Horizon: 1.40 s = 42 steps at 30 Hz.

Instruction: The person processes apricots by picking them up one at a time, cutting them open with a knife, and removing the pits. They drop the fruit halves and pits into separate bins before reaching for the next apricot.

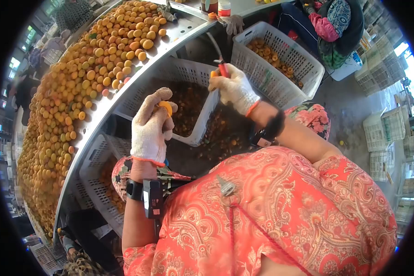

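My left hand, in a white knit glove with stained fingertips, is closed around an apricot piece, whose orange flesh shows between thumb and fingers. My right hand, gloved too, grips a red-handled knife pointing up and away from me. Another bit of orange fruit shows at the right thumb and fingertips. Both hands are apart, above a white plastic crate holding dark brown and orange scraps. Similar scraps lie on the floor beside it.
A curved metal table on the left carries a large heap of whole apricots. One crate at upper right holds apricot halves; another stands lower left. A person sits at upper right. Stacked crates stand far right.
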Motion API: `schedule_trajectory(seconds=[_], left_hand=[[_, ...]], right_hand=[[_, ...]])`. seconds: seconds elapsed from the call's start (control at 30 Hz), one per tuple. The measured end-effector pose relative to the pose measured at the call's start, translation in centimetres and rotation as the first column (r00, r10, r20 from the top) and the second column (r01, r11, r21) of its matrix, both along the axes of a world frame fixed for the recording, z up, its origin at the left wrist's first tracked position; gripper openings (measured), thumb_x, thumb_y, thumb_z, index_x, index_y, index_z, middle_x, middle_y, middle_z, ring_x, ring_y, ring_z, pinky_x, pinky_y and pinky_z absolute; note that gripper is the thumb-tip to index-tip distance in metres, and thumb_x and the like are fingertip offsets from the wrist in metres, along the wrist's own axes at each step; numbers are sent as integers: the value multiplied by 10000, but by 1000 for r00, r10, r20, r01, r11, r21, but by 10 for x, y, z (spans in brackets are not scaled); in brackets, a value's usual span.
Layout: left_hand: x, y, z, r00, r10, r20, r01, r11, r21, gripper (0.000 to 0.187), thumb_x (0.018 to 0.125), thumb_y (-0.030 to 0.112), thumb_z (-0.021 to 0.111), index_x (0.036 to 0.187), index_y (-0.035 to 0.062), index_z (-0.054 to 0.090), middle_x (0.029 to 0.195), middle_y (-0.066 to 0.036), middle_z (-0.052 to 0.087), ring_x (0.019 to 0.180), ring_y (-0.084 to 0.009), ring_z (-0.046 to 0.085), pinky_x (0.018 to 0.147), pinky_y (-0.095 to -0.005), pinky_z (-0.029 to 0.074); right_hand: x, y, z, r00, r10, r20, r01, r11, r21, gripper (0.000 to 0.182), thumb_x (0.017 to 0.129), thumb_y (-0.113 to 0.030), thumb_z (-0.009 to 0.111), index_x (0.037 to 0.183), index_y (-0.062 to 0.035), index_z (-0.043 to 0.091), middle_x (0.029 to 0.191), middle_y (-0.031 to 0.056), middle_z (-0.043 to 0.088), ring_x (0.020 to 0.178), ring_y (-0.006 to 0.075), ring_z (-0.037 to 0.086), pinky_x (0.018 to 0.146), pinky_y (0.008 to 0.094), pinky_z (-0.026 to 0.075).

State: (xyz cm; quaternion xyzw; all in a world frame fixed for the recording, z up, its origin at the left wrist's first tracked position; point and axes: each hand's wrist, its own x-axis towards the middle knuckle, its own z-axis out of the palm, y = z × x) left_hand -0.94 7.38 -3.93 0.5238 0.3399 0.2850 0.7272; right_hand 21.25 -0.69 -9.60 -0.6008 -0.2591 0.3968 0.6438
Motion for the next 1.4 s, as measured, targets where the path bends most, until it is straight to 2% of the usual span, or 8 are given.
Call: schedule_trajectory(seconds=[0.2,0.4,0.57,0.67,0.93,1.17,1.23,1.4], left_hand=[[-9,-9,6,999,11,-33,-9,999,45,322,967,98,503,1263,25,608,859,-60,617,487,-67,438,445,-202,319],[-12,-11,-10,983,51,176,-28,991,-128,227,971,148,571,1160,43,639,801,-46,638,454,-93,495,382,-221,308],[-29,-15,-15,962,180,207,-114,949,-295,195,963,161,541,1128,94,620,896,-29,667,634,-149,620,493,-289,501],[-56,-9,-50,843,132,522,82,927,-367,171,952,205,558,1081,106,609,1018,-32,660,924,-175,634,868,-334,533],[-107,-1,-83,717,464,520,-286,876,-387,239,1001,140,554,1233,127,609,1010,-23,631,914,-155,636,780,-291,541],[-147,-32,-27,745,484,459,-311,861,-402,255,1019,179,535,1266,178,599,942,40,606,714,-58,560,489,-181,432],[-155,-44,-12,832,392,393,-283,909,-307,255,1037,181,499,1260,199,622,918,58,602,627,-12,478,457,-150,333],[-174,-60,-9,830,351,433,-254,930,-266,269,1027,147,521,1271,192,625,904,60,616,611,0,447,426,-180,279]], right_hand=[[-44,-6,32,929,168,329,-176,984,-5,283,816,-171,737,1016,-43,583,776,35,640,638,135,592,568,313,500],[-81,-3,62,556,44,830,-268,955,128,250,795,-164,704,983,-66,572,852,203,661,782,391,669,648,444,539],[-111,1,66,393,24,919,-334,935,118,270,787,-207,690,1010,-76,611,873,182,675,796,384,675,674,454,554],[-140,16,54,355,-26,934,-416,891,183,252,795,-172,681,1017,-69,622,883,178,670,795,379,677,672,435,559],[-209,30,44,172,56,983,-567,822,52,331,691,-119,752,922,-61,521,789,165,600,713,402,625,596,456,506],[-224,47,47,687,433,584,-624,763,169,229,870,-123,700,1063,-39,612,746,12,597,615,121,572,565,314,492],[-213,43,64,650,754,95,-759,651,24,210,905,-185,702,1067,-76,627,735,-43,572,529,50,486,468,237,384],[-226,41,68,448,871,-200,-882,468,63,209,923,-276,712,1005,-121,599,639,-89,429,481,30,370,439,221,277]])
